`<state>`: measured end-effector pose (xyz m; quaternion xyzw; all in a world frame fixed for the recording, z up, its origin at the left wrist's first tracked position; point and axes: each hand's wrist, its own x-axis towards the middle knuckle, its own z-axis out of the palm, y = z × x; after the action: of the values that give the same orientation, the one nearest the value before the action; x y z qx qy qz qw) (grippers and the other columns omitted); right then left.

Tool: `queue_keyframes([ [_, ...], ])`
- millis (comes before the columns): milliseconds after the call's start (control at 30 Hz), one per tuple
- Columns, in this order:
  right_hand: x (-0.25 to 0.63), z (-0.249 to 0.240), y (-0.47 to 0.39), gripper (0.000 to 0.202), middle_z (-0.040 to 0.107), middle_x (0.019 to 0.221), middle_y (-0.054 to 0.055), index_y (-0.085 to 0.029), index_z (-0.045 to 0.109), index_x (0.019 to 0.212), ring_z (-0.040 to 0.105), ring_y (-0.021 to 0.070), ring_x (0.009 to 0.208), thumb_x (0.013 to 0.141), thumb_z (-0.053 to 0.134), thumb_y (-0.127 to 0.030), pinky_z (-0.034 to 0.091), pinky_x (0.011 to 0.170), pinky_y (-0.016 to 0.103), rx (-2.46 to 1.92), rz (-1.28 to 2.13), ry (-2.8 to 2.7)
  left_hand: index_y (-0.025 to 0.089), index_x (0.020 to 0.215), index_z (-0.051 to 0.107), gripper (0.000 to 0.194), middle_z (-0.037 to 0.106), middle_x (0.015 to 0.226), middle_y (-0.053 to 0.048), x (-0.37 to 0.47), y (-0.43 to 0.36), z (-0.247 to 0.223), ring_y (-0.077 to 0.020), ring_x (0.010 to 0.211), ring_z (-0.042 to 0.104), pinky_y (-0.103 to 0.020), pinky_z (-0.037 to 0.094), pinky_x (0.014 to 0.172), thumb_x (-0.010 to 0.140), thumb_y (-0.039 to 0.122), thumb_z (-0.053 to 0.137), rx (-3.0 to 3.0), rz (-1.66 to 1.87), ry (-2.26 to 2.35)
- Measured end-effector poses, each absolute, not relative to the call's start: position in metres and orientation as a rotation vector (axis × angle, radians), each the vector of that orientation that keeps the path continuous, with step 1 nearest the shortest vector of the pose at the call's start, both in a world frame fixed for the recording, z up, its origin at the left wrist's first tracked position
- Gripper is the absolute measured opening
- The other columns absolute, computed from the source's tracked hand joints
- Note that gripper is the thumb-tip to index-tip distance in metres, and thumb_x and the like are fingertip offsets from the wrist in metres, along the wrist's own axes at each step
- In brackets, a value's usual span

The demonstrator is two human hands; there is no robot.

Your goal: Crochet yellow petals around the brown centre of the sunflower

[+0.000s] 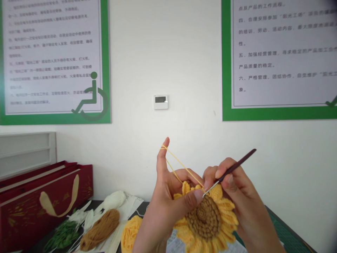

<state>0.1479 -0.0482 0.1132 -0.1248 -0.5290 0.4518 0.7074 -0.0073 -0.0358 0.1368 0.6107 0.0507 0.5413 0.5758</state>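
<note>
A crocheted sunflower (pixel 204 219) with a brown centre and yellow petals is held up in front of me. My left hand (pixel 168 200) pinches its upper left edge between thumb and fingers, its index finger raised with yellow yarn (pixel 181 163) looped around the tip. From there the yarn runs taut down to the petals. In my right hand (pixel 239 189) is a crochet hook (pixel 237 165) with a dark purple handle, gripped like a pen. Its metal tip meets the flower beside my left thumb. Some right-hand fingers also touch the upper petals.
Yellow yarn ball (pixel 131 232), brown yarn skein (pixel 100 229), green yarn (pixel 63 236) and white yarn (pixel 115 199) lie on the table at left. Dark red gift bags (pixel 23 211) stand behind them. A green cutting mat (pixel 285 230) is at right, with a wall beyond.
</note>
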Motion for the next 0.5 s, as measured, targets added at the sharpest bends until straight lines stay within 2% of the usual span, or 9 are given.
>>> queue_keyframes([
  [167,0.1491,0.1137,-0.0486,0.026,0.070,0.077,0.000,-0.029,0.063,0.086,0.058,0.0166,0.067,0.089,0.075,-0.051,0.045,0.063,0.028,-0.308,0.958,-1.147,0.050,0.161,-0.001,0.116,0.073,0.084,0.003,-0.0070,-0.0372,0.1384,-0.0122,0.065,0.057,-0.025,0.041,0.064,0.086,0.014,0.081,1.439,1.287,0.172],
  [333,0.1521,0.1110,-0.0465,0.023,0.070,0.077,0.001,-0.029,0.063,0.088,0.061,0.0180,0.070,0.093,0.072,-0.049,0.042,0.060,0.028,-0.296,0.893,-1.175,0.047,0.161,0.002,0.112,0.073,0.084,0.002,-0.0081,-0.0351,0.1384,-0.0109,0.065,0.056,-0.025,0.040,0.064,0.088,0.014,0.080,1.458,1.292,0.179],
  [500,0.1564,0.1105,-0.0432,0.023,0.071,0.075,0.000,-0.029,0.064,0.088,0.062,0.0194,0.072,0.094,0.070,-0.050,0.045,0.071,0.032,-0.304,0.716,-1.238,0.044,0.162,0.006,0.109,0.072,0.084,0.001,-0.0083,-0.0334,0.1372,-0.0117,0.065,0.057,-0.026,0.040,0.063,0.088,0.015,0.080,1.461,1.295,0.197],
])
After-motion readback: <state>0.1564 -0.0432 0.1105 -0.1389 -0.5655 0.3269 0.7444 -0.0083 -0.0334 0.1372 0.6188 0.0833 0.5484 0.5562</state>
